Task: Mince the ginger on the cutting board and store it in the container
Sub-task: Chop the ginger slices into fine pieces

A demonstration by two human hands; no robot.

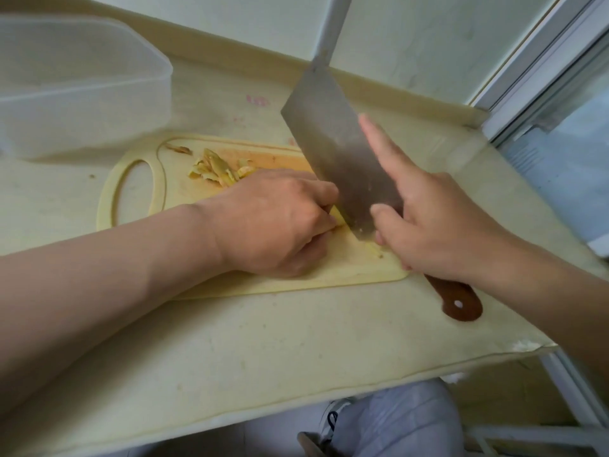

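A pale yellow cutting board (141,192) lies on the table. Sliced ginger strips (216,166) are heaped at its far side. My left hand (276,219) rests on the board with curled fingers and pins a yellow piece of ginger (339,216) against the blade. A steel cleaver (339,159) stands edge-down on the board beside that piece. My right hand (438,222) grips the cleaver where the blade meets its brown handle (459,300), with the index finger laid straight along the blade's side. The translucent plastic container (82,90) stands at the far left.
The table has a cream cover with its near edge at the bottom and its right edge near a window frame (540,74). A white wall runs behind it. A metal pole (333,24) rises behind the cleaver. My knee and a shoe (333,420) show below the table.
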